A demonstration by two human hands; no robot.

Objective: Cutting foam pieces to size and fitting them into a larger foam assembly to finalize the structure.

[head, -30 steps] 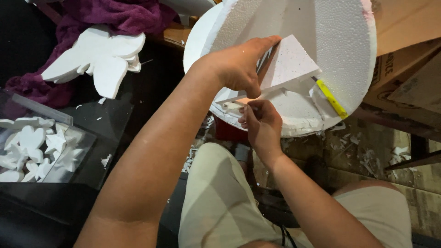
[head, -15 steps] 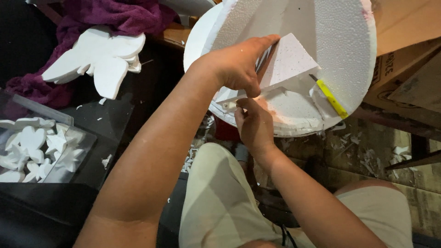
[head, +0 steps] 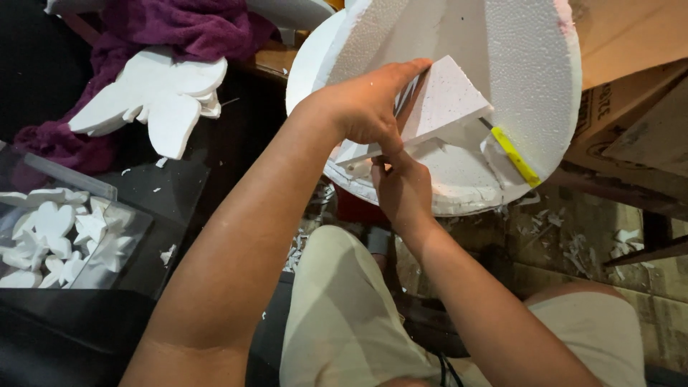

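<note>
In front of the lap: a large round white foam disc (head: 530,86) is propped up on edge above the knees.
Foam triangle: a white triangular foam piece (head: 448,100) is laid flat against the disc's face, near its middle.
Left hand: the left hand (head: 365,107) is pressed on the triangle's left edge, its fingers (head: 410,69) stretched along that edge and closed on the piece.
Right hand: the right hand (head: 401,186) is raised from below to the triangle's lower edge; its fingers are bunched tight, but whether anything is pinched in them cannot be told.
Yellow tool: a slim yellow cutter (head: 516,156) is seen lying against the disc, just right of the triangle.
Butterfly cutout: a large white foam butterfly (head: 154,93) is set on a purple cloth (head: 165,25) at the upper left.
Clear tray: small white foam shapes (head: 57,236) are gathered in a clear tray (head: 132,222) on the dark counter (head: 215,150).
Floor: foam crumbs (head: 573,244) are scattered on the floor at the right.
</note>
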